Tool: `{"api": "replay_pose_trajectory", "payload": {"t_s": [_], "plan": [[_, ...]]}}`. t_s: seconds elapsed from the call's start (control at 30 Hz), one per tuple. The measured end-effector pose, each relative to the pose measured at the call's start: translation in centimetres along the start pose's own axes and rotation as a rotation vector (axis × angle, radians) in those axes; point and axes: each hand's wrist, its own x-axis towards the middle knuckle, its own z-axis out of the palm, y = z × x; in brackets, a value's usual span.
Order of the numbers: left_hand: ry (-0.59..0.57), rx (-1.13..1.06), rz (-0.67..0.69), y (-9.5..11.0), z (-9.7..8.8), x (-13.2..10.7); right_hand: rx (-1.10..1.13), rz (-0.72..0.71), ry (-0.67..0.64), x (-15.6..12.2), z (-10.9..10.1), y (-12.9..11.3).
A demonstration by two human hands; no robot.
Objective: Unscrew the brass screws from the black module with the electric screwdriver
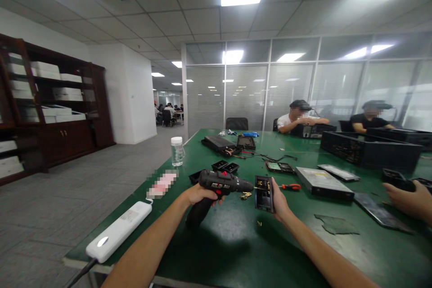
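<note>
In my left hand point(202, 194) is a black cordless drill point(219, 182), its chuck pointing right. My right hand point(279, 200) grips a small black plastic housing point(263, 194) with brass-coloured parts inside, held upright above the table. The drill's bit reaches the housing's open face; whether it sits in a screw cannot be made out. Just below, on the table, lie small brass pieces point(246, 195) and one more brass bit point(259, 223). Behind the drill stand black plastic trays point(231, 168). A screwdriver with an orange and black handle point(290, 186) lies beyond my right hand.
A white power strip point(119, 229) lies along the left edge of the green table point(216, 256), near a clear bottle point(177, 152). An optical drive point(324, 183), a circuit board point(280, 167) and computer cases point(369, 149) occupy the right. A co-worker's hands point(405, 195) hold black parts there.
</note>
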Motion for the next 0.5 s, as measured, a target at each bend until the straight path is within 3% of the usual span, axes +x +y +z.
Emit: {"api": "replay_pose_trajectory", "payload": {"t_s": [0.5], "plan": [[-0.007,-0.002,-0.007,0.04,0.07,-0.07,-0.014,-0.021,0.017,-0.21,0.11,-0.07]]}}
